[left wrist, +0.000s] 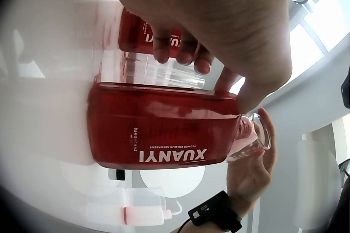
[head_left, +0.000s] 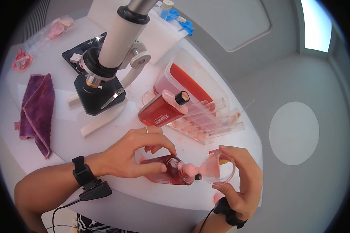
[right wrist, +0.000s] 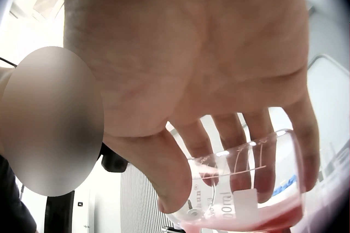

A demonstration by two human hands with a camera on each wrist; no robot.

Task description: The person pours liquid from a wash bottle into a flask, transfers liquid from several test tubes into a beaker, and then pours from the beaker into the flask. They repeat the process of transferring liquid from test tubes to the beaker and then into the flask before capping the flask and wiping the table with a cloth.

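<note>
My left hand point(head_left: 138, 149) grips a red bottle point(left wrist: 164, 129) near its shoulder, thumb and index finger on either side. XUANYI is lettered on the bottle, which stands on the white table with its neck uncapped. My right hand point(head_left: 248, 176) holds a clear glass beaker point(right wrist: 240, 189) with ml markings, fingers curled round its wall. Red liquid point(right wrist: 281, 217) lies in the beaker, and its lip is right at the bottle's neck. A small black cap point(head_left: 198, 177) shows beside the neck.
A second red bottle point(head_left: 159, 110), capped, stands beyond, next to a rack of test tubes point(head_left: 217, 108) and a plastic tub point(head_left: 200, 83) with red contents. A microscope point(head_left: 105, 66) stands at the back left. A purple cloth point(head_left: 37, 110) lies on the left. A wash bottle point(left wrist: 145, 215) shows in the left wrist view.
</note>
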